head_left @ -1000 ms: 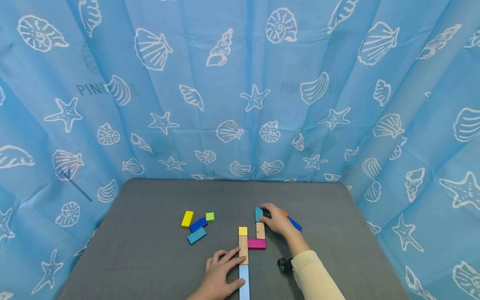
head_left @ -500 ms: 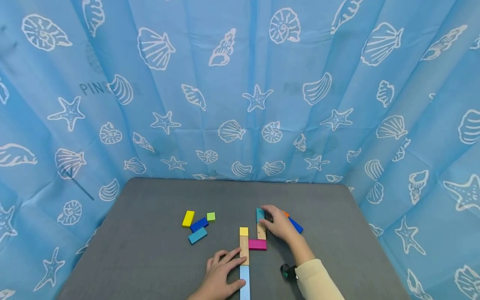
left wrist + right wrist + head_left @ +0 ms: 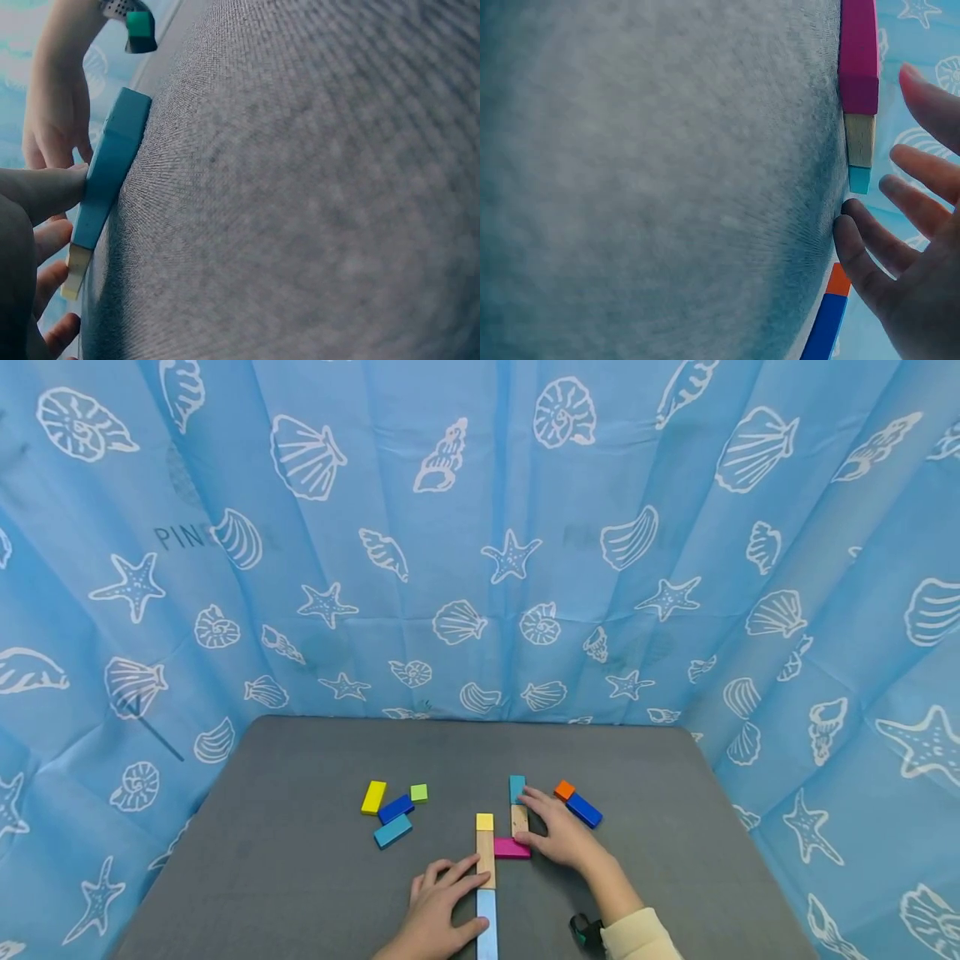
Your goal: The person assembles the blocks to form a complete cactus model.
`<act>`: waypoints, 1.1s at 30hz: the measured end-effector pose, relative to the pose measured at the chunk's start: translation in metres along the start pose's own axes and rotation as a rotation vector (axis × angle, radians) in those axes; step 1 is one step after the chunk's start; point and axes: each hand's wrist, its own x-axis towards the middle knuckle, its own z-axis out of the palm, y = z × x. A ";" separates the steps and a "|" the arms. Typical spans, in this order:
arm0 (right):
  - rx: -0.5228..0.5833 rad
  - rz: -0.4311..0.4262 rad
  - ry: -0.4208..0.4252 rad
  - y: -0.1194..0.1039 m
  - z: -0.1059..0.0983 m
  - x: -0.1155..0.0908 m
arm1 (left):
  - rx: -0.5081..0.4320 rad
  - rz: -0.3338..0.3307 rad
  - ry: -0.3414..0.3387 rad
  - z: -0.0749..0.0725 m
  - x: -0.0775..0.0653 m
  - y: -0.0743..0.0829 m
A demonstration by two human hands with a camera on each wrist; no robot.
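My left hand rests its fingers along a plain wooden block, and its thumb touches a light blue block behind it in the same row. A yellow block caps the far end of that row. To its right, a magenta block lies crosswise, with a short wooden block and a teal block lined up beyond. Over the right side of this line hovers my right hand, fingers spread and gripping nothing; in the right wrist view its fingers are loosely extended. Whether they touch the blocks I cannot tell.
To the left lie loose blocks: yellow, dark blue, teal and lime green. An orange block and a blue block lie right of my right hand. A shell-patterned curtain hangs behind the grey table.
My right hand has drawn back toward me from the teal block, its thumb now near the magenta block. The orange and blue blocks are uncovered. My left hand has stayed put.
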 end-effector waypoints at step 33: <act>-0.057 0.043 -0.034 -0.004 0.002 0.000 | 0.105 -0.311 0.539 -0.069 0.002 -0.050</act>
